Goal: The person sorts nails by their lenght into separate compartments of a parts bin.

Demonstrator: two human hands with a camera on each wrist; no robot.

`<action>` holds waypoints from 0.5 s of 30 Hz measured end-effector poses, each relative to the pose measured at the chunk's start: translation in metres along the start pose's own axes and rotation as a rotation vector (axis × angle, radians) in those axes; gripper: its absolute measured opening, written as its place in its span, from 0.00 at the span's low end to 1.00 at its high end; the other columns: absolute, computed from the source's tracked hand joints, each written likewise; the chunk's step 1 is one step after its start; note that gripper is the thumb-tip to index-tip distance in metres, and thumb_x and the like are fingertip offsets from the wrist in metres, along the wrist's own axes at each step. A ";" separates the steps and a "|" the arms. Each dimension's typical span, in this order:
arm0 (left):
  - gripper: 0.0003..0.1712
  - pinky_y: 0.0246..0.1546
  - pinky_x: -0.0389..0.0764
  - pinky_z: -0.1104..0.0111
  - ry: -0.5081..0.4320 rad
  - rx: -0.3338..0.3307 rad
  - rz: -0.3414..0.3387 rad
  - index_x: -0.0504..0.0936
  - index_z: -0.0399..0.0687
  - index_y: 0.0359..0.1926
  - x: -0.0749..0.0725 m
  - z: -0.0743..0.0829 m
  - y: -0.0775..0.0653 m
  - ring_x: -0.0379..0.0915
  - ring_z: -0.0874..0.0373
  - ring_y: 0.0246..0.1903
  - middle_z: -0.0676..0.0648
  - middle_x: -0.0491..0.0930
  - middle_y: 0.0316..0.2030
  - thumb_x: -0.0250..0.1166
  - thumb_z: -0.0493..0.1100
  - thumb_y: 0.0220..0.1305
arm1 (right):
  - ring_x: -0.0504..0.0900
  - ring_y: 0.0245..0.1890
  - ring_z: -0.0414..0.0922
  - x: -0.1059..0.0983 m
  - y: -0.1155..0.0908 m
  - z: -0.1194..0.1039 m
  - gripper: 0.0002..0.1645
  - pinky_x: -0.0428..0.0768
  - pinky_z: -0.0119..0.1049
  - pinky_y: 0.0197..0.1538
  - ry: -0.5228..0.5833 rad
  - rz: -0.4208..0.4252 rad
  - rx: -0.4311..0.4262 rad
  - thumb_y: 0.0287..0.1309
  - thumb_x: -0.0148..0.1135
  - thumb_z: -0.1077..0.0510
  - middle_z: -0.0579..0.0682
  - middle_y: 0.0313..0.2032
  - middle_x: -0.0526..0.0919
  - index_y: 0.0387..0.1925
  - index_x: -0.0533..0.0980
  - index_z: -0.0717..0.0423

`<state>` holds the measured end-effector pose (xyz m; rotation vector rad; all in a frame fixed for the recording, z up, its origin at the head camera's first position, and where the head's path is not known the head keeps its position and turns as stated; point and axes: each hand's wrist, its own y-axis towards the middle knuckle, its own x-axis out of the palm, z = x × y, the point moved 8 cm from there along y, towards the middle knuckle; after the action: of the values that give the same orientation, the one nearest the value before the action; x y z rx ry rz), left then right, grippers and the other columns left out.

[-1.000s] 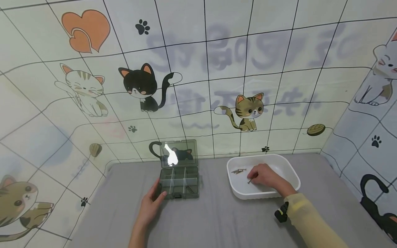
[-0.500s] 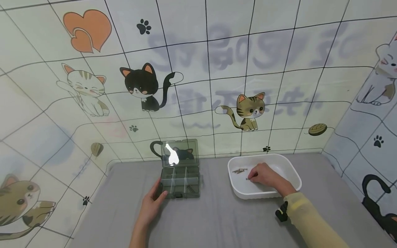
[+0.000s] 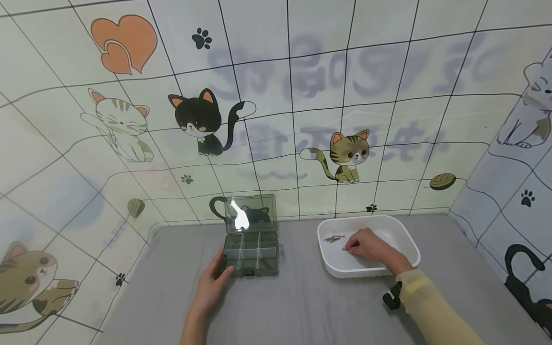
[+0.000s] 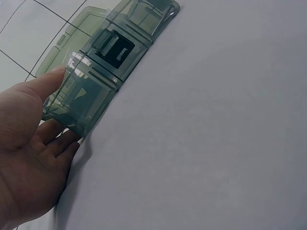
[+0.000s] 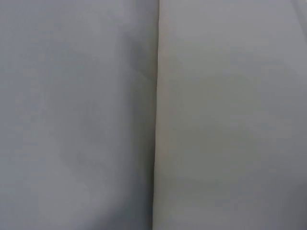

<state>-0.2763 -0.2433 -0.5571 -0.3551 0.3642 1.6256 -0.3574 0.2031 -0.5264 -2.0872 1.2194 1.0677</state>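
My left hand [image 3: 209, 286] grips the left side of a green see-through compartment box [image 3: 233, 243], its thumb over the near left edge. In the left wrist view, the thumb of the left hand [image 4: 26, 124] lies on the box [image 4: 81, 96] and the fingers curl at its side. The box's lid [image 3: 252, 213] stands up at the back. Several dark screws [image 3: 266, 263] lie in its near right compartment. My right hand [image 3: 368, 245] pinches a small screw [image 3: 344, 249] inside a white tray [image 3: 326, 263]; the fingers cover most of it. The right wrist view shows no hand.
Several loose screws [image 3: 333, 238] lie in the tray's left part. A grey cloth [image 3: 297, 297] covers the table. Behind it rises a cat-print cloth wall [image 3: 276, 120], close to the lid and the tray.
The screw in my right hand stuck out longer a second ago; now only a small end shows at the fingertips. My left hand and the box stay in place.
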 end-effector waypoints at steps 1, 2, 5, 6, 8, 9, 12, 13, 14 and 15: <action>0.40 0.74 0.57 0.47 0.001 -0.001 0.001 0.60 0.49 0.80 0.000 0.000 0.000 0.49 0.42 0.77 0.39 0.57 0.77 0.66 0.48 0.73 | 0.79 0.36 0.41 0.000 0.000 0.000 0.02 0.77 0.37 0.41 0.011 0.001 0.011 0.57 0.74 0.65 0.47 0.31 0.89 0.33 0.89 0.58; 0.40 0.74 0.57 0.47 0.003 -0.001 0.001 0.60 0.49 0.80 0.000 0.000 0.000 0.49 0.42 0.77 0.39 0.57 0.77 0.66 0.48 0.73 | 0.79 0.36 0.41 -0.001 -0.001 0.000 0.02 0.77 0.37 0.41 0.021 0.002 0.017 0.57 0.73 0.66 0.48 0.31 0.89 0.34 0.89 0.58; 0.40 0.74 0.57 0.47 0.008 -0.008 -0.001 0.59 0.49 0.80 0.001 0.000 0.000 0.48 0.41 0.77 0.39 0.56 0.78 0.66 0.47 0.73 | 0.80 0.37 0.43 -0.001 -0.003 0.000 0.03 0.77 0.37 0.41 0.049 0.007 0.039 0.57 0.73 0.67 0.49 0.33 0.89 0.34 0.89 0.59; 0.40 0.74 0.57 0.47 0.010 -0.009 -0.001 0.59 0.49 0.80 0.001 0.000 0.000 0.48 0.41 0.77 0.39 0.56 0.78 0.66 0.47 0.73 | 0.80 0.38 0.43 -0.002 -0.003 0.001 0.04 0.78 0.37 0.42 0.056 0.013 0.050 0.57 0.73 0.67 0.48 0.33 0.89 0.35 0.89 0.59; 0.40 0.74 0.57 0.47 0.010 -0.009 0.000 0.59 0.48 0.80 0.002 0.000 0.000 0.49 0.41 0.77 0.39 0.56 0.78 0.66 0.47 0.73 | 0.81 0.38 0.44 -0.003 -0.003 0.000 0.05 0.78 0.38 0.41 0.067 0.024 0.057 0.57 0.72 0.68 0.48 0.34 0.90 0.35 0.89 0.60; 0.40 0.74 0.57 0.47 0.009 -0.010 0.001 0.59 0.48 0.80 0.002 0.000 0.000 0.49 0.41 0.77 0.39 0.56 0.78 0.66 0.47 0.73 | 0.81 0.39 0.44 -0.004 -0.003 0.000 0.05 0.78 0.38 0.42 0.078 0.030 0.068 0.58 0.71 0.68 0.48 0.34 0.90 0.35 0.89 0.59; 0.40 0.73 0.58 0.47 0.007 -0.008 0.004 0.59 0.49 0.80 0.001 0.000 0.000 0.49 0.41 0.77 0.39 0.56 0.78 0.66 0.47 0.73 | 0.81 0.38 0.43 -0.005 -0.002 0.000 0.06 0.79 0.38 0.41 0.105 0.048 0.082 0.58 0.71 0.69 0.48 0.35 0.89 0.36 0.89 0.58; 0.40 0.73 0.58 0.47 0.007 -0.006 0.005 0.59 0.49 0.80 0.001 0.000 0.000 0.49 0.41 0.77 0.39 0.56 0.78 0.66 0.47 0.73 | 0.81 0.38 0.43 -0.006 -0.001 -0.001 0.06 0.79 0.37 0.40 0.112 0.050 0.074 0.58 0.70 0.69 0.48 0.35 0.89 0.37 0.89 0.59; 0.40 0.73 0.58 0.47 0.006 -0.004 0.006 0.60 0.49 0.80 0.001 0.001 0.000 0.50 0.41 0.77 0.39 0.56 0.77 0.66 0.47 0.73 | 0.82 0.38 0.43 -0.006 -0.001 -0.002 0.06 0.80 0.37 0.40 0.121 0.053 0.067 0.59 0.70 0.69 0.48 0.35 0.89 0.37 0.89 0.59; 0.40 0.73 0.58 0.47 0.007 -0.004 0.006 0.60 0.49 0.80 0.000 0.001 0.000 0.50 0.42 0.77 0.40 0.56 0.77 0.66 0.47 0.73 | 0.82 0.38 0.43 -0.006 0.000 -0.003 0.06 0.80 0.36 0.40 0.127 0.057 0.062 0.59 0.71 0.69 0.48 0.35 0.89 0.37 0.89 0.59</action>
<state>-0.2764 -0.2426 -0.5565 -0.3628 0.3677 1.6315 -0.3575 0.2039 -0.5193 -2.1112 1.3628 0.9215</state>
